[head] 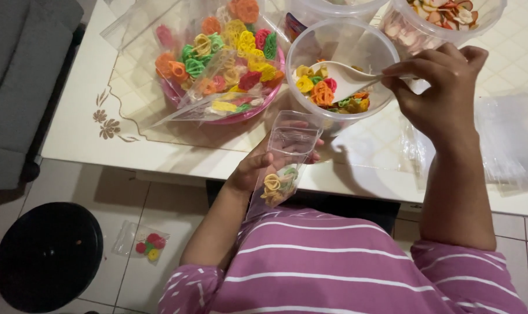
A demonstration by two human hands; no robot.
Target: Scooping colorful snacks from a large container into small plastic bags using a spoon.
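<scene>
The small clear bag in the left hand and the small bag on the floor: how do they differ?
The bag in the left hand is held upright with its mouth open above the lap; the bag on the floor lies flat beside the black stool. The held bag shows yellow and green crackers, the floor bag red and yellow ones. Both are small, clear plastic.

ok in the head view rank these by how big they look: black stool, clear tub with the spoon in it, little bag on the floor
1. black stool, largest
2. clear tub, a bit smaller, though it sits nearer the camera, so true size is unsure
3. small bag on the floor, clearly smallest
</scene>
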